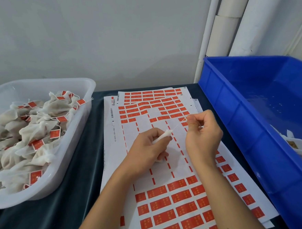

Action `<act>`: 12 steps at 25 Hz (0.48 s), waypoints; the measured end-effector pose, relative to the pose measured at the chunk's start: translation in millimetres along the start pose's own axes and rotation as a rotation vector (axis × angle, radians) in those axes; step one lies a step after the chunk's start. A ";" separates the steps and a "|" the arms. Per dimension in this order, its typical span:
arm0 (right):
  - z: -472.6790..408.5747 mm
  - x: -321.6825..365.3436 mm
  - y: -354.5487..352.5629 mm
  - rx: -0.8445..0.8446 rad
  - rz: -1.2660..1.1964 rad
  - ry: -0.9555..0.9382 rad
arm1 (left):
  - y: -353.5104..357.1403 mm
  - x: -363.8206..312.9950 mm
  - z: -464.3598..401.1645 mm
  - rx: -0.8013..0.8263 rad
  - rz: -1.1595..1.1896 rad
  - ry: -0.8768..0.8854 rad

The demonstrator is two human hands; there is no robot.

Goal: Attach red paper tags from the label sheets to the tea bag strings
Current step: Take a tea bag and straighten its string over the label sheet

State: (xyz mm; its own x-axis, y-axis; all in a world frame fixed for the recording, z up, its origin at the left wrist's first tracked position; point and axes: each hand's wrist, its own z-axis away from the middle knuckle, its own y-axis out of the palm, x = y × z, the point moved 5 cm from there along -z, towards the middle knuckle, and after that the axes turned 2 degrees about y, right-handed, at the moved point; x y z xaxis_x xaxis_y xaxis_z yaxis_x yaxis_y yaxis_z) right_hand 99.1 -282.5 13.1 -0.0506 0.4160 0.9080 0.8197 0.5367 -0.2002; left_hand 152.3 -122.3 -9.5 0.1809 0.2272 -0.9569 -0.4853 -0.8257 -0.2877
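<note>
My left hand (pixel 149 148) grips a white tea bag (pixel 164 135) above the label sheet (pixel 151 185); only the bag's gathered top shows past my fingers. Its thin string (pixel 177 126) runs up to the right into my right hand (pixel 203 130), which pinches the string's end between thumb and forefinger. Both hands hover over the stripped middle of the sheet. Red tags (pixel 176 184) remain in rows at the sheet's near end and far end. More label sheets (pixel 152 94) lie stacked underneath and behind.
A clear plastic tub (pixel 89 86) on the left holds several tagged tea bags (pixel 36 126). A blue bin (pixel 240 119) on the right holds a few untagged bags (pixel 299 147) in its near corner. White pipes (pixel 229 19) stand against the wall behind it.
</note>
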 end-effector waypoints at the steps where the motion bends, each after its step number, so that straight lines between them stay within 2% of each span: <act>1: -0.4 0.8 -2.4 -0.036 -0.007 -0.005 | 2.1 -1.0 -0.8 0.011 -0.019 -0.001; 4: -0.3 -4.6 -3.1 -0.089 -0.094 0.028 | 5.3 -1.3 0.8 0.011 -0.049 0.003; 8: -0.3 -10.9 5.3 0.042 -0.076 0.069 | -0.7 -1.8 4.5 -0.061 0.042 0.025; 10: 2.3 -5.4 6.8 0.075 -0.027 0.026 | -3.1 -2.6 3.5 -0.125 0.026 0.029; 12: 6.2 3.2 10.0 0.138 -0.022 -0.109 | -2.5 -1.7 1.9 -0.163 0.028 0.018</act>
State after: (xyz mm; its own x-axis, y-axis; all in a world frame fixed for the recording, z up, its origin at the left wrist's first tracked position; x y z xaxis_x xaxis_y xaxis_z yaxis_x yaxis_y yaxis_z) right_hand 103.6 -271.3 11.7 -0.1349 0.4760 0.8690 0.7319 0.6391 -0.2364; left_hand 151.6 -119.6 -7.2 0.1852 0.1951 -0.9631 -0.3456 -0.9045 -0.2497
